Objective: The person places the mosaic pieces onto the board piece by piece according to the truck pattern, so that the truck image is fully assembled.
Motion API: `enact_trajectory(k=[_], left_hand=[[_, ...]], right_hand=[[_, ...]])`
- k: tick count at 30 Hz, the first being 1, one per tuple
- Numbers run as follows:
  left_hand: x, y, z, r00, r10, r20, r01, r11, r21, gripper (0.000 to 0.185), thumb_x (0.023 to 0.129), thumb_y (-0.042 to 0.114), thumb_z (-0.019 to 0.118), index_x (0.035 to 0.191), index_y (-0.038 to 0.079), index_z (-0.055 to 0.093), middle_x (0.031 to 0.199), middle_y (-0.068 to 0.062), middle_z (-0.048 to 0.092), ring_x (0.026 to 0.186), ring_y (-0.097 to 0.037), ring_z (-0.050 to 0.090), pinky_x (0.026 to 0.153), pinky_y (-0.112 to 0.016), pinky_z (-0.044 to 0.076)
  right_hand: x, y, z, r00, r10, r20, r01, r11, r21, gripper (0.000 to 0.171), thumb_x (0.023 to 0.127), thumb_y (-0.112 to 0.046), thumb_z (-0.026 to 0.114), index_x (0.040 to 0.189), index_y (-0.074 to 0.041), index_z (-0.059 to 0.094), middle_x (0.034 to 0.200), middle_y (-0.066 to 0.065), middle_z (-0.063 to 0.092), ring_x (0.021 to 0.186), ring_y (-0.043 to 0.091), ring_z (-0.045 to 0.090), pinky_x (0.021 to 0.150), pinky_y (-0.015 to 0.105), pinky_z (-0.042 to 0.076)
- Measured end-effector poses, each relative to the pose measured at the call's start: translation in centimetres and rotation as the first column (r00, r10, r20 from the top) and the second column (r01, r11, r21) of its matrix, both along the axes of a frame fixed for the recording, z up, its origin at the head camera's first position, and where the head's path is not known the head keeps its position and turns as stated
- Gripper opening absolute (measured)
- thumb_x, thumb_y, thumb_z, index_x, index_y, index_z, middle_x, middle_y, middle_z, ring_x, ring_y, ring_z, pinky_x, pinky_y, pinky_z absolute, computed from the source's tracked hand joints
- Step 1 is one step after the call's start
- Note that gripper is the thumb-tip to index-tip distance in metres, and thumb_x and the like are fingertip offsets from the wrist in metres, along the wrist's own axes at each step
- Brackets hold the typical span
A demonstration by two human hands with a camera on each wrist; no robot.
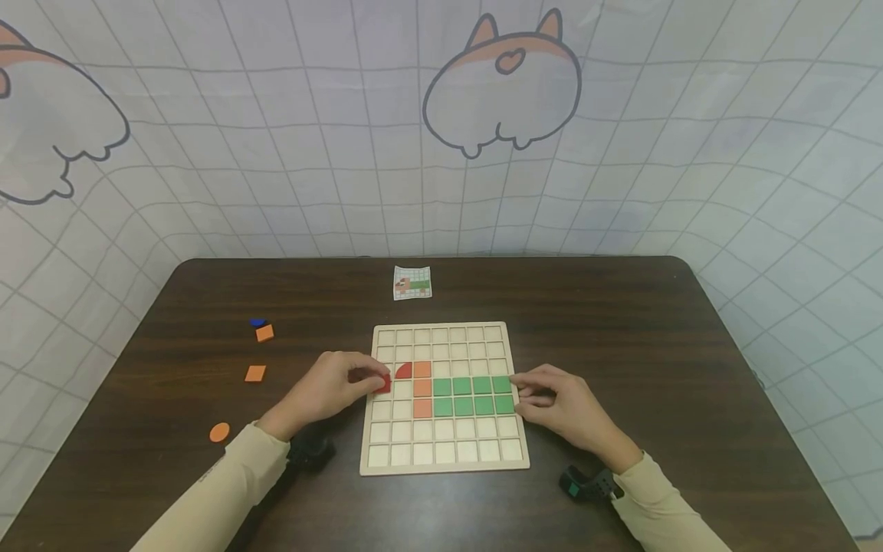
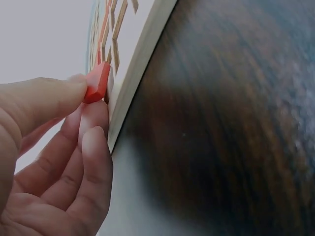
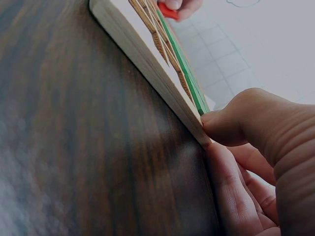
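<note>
Left hand (image 1: 334,387) at centre-left of the head view, pinching a red piece (image 1: 382,383) between thumb and fingertips — held right at the left edge of the wooden grid board (image 1: 386,462). Right hand (image 1: 562,406) at centre-right, fingers curled against the board's right edge, thumb on its rim — bracing it beside the green tiles (image 1: 472,395). Dark table (image 1: 621,322) underneath.
</note>
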State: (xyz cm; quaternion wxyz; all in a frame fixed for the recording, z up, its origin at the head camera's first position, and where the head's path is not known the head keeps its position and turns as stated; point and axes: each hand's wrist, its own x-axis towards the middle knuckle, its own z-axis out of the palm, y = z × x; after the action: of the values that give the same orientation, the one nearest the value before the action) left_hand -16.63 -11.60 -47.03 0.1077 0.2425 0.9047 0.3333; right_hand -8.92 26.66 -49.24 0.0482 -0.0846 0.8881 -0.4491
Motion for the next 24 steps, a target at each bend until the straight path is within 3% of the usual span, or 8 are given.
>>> enact_trajectory(k=[14,24], left_hand=[[0.08,0.34,0.34,0.999,-0.040,0.011,0.040,0.998,-0.046,0.016,0.093,0.019,0.077,0.108,0.016,0.082,0.106,0.002,0.079,0.086,-0.008,0.064,0.077,-0.024,0.056],[0.00,0.44,0.20,0.999,-0.039,0.014,0.040,0.998,-0.055,0.013,0.093,0.019,0.077,0.105,0.016,0.082,0.096,0.005,0.078,0.080,-0.006,0.062,0.073,-0.022,0.055]], right_hand=[[-0.01,0.03,-0.01,1.000,0.011,-0.011,-0.011,1.000,0.017,0.040,0.089,-0.018,0.080,0.129,-0.015,0.073,0.109,-0.002,0.068,0.094,0.000,0.065,0.085,0.017,0.059],[0.01,0.04,-0.25,1.000,0.009,-0.014,-0.008,1.000,0.015,0.040,0.089,-0.018,0.080,0.129,-0.014,0.073,0.110,0.000,0.069,0.094,0.000,0.064,0.084,0.016,0.058]])
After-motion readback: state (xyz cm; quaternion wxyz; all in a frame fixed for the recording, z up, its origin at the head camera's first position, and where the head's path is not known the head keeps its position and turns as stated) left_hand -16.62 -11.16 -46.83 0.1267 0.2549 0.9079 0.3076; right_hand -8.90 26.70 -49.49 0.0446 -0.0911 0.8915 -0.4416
